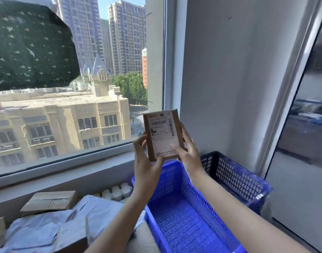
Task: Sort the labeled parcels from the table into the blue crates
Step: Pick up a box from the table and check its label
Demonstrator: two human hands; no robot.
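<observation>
Parcel [163, 134] is up in the air right now: a small brown cardboard one, white barcode label facing the camera, held upright in front of the window above the far end of the nearer blue crate [182, 221]. Left hand [147, 161] grips its lower left edge with the thumb on the label, and right hand [188, 154] grips the lower right, fingers curled behind. Second blue crate [235, 178] sits just behind the first; cardboard boxes [50, 201] and white mailer bags [94, 209] are piled toward the table's left end.
</observation>
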